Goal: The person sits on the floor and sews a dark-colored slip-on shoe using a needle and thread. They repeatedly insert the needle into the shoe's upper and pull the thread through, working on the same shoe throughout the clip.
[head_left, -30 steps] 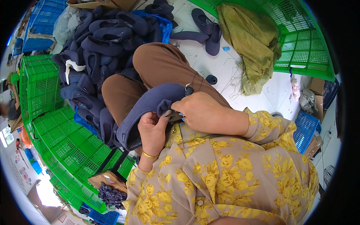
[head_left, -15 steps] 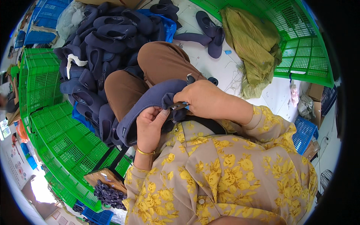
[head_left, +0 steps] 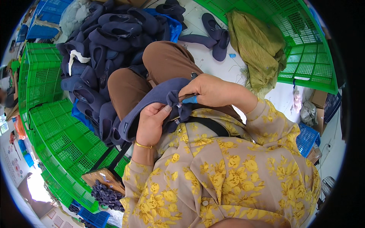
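Two hands are busy on one navy fabric shoe upper [head_left: 152, 102], draped over the person's lap just above the brown trousers [head_left: 159, 64]. Left hand [head_left: 152, 123] grips the piece from below, fingers curled around the bunched edge, thumb pressed up against the cloth, a thin gold bangle [head_left: 144, 145] on that wrist. Right hand [head_left: 207, 91] comes in from the right and pinches the same bunched bit of fabric between thumb and forefinger, with a small blue-handled tool [head_left: 190, 100] poking out under the fingers; what kind of tool it is can't be made out. Both grips are closed on the upper, the two hands nearly touching at the gathered spot.

Beyond the knees sits a big heap of matching navy uppers [head_left: 102, 34], spilling down along the person's left side. Green plastic crates [head_left: 49, 125] line the left, and another green crate [head_left: 304, 45] stands at upper right with an olive-green cloth [head_left: 258, 49] slumped against it. A few loose navy pieces [head_left: 215, 34] lie on the white floor [head_left: 228, 66] near that cloth. Yellow-flowered sleeves [head_left: 228, 174] fill the foreground.
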Action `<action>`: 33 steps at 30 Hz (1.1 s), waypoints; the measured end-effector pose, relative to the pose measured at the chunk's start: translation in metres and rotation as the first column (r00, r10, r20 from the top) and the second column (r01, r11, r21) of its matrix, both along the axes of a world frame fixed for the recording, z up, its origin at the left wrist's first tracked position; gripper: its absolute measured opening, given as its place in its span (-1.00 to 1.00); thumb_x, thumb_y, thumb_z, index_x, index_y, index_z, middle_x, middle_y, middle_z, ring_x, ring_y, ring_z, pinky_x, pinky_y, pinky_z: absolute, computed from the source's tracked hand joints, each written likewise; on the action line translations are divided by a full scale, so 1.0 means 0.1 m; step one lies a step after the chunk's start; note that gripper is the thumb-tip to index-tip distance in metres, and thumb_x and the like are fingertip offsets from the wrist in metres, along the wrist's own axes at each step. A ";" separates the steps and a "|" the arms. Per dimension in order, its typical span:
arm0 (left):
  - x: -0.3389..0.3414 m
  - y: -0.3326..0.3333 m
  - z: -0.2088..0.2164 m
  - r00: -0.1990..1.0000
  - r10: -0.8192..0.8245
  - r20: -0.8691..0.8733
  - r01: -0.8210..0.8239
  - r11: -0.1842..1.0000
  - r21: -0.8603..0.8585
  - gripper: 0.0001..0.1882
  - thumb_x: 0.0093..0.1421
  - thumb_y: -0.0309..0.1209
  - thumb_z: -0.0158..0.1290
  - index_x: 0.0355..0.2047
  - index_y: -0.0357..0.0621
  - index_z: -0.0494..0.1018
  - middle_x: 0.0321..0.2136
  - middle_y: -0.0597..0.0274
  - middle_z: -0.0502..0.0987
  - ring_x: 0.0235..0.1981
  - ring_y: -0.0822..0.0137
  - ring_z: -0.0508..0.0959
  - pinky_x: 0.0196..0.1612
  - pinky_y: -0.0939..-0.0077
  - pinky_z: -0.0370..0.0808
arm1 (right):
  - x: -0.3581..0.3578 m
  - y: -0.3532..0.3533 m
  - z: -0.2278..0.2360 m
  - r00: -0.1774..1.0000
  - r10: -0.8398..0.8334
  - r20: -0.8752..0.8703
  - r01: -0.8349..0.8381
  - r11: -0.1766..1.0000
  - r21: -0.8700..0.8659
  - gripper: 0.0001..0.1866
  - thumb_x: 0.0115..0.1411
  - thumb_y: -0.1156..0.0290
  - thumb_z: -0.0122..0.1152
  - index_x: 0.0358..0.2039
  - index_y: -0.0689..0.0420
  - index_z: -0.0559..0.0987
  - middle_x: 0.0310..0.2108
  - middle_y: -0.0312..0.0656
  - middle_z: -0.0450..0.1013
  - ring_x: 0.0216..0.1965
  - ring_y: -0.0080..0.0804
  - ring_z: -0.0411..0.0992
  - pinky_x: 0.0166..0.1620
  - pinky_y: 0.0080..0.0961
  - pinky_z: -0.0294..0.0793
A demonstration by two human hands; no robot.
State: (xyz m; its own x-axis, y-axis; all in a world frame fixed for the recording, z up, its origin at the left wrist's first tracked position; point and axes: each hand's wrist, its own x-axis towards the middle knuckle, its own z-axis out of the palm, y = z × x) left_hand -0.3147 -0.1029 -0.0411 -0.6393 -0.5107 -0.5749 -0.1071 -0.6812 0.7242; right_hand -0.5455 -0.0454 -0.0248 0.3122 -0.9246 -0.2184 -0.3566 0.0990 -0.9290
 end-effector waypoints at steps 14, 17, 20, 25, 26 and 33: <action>0.04 -0.02 -0.06 0.999 0.041 0.014 -0.041 0.999 0.020 -0.91 0.24 -0.55 0.10 -0.27 -0.30 0.56 -0.40 0.35 0.59 -0.44 0.60 0.49 -0.32 0.73 0.42 | 0.39 0.09 0.16 0.899 -0.274 -0.342 0.251 0.962 -0.111 -0.61 0.14 0.29 0.19 -0.10 0.21 0.36 -0.47 0.03 0.55 -0.41 0.05 0.54 -0.35 -0.10 0.48; 0.01 0.00 -0.03 0.997 0.072 0.021 -0.073 0.997 0.032 -0.92 0.24 -0.56 0.10 -0.28 -0.30 0.56 -0.40 0.34 0.60 -0.44 0.59 0.49 -0.33 0.73 0.42 | 0.53 0.07 0.10 0.868 -0.354 -0.349 0.343 0.935 -0.095 -0.49 0.10 0.38 0.20 0.03 0.10 0.24 -0.50 0.07 0.51 -0.48 0.09 0.52 -0.39 -0.05 0.47; 0.00 0.03 -0.03 0.993 0.117 0.009 -0.117 0.993 0.031 -0.91 0.25 -0.56 0.10 -0.27 -0.32 0.56 -0.40 0.33 0.60 -0.44 0.59 0.50 -0.32 0.73 0.42 | 0.65 0.04 0.04 0.878 -0.377 -0.296 0.347 0.926 -0.150 -0.45 0.07 0.44 0.17 0.08 0.09 0.22 -0.49 0.10 0.50 -0.48 0.15 0.50 -0.37 -0.02 0.47; 0.03 0.03 -0.03 0.995 0.095 -0.028 -0.095 0.995 0.006 -0.88 0.26 -0.56 0.08 -0.23 -0.34 0.56 -0.36 0.31 0.61 -0.40 0.59 0.52 -0.29 0.72 0.44 | 0.39 -0.01 0.16 0.933 -0.264 -0.244 0.243 0.963 -0.114 -0.54 0.08 0.51 0.14 0.04 0.02 0.37 -0.39 -0.03 0.53 -0.36 0.05 0.52 -0.33 -0.16 0.47; 0.04 0.03 -0.06 0.996 0.081 -0.023 -0.081 0.997 -0.005 -0.87 0.26 -0.56 0.08 -0.22 -0.34 0.56 -0.34 0.30 0.61 -0.38 0.58 0.53 -0.28 0.72 0.45 | 0.34 -0.01 0.26 0.925 -0.325 -0.199 0.291 0.939 -0.183 -0.63 0.10 0.48 0.19 -0.05 0.04 0.45 -0.35 -0.11 0.52 -0.36 -0.05 0.52 -0.35 -0.28 0.48; 0.05 0.07 -0.05 0.985 0.115 -0.128 -0.115 0.993 0.007 -0.82 0.23 -0.62 0.07 -0.16 -0.31 0.56 -0.21 0.25 0.62 -0.26 0.52 0.57 -0.11 0.66 0.49 | 0.46 -0.03 0.28 0.895 -0.147 -0.421 -0.069 0.887 -0.457 -0.81 0.03 0.49 0.21 -0.29 0.06 0.51 -0.33 -0.15 0.35 -0.42 -0.08 0.48 -0.39 -0.21 0.46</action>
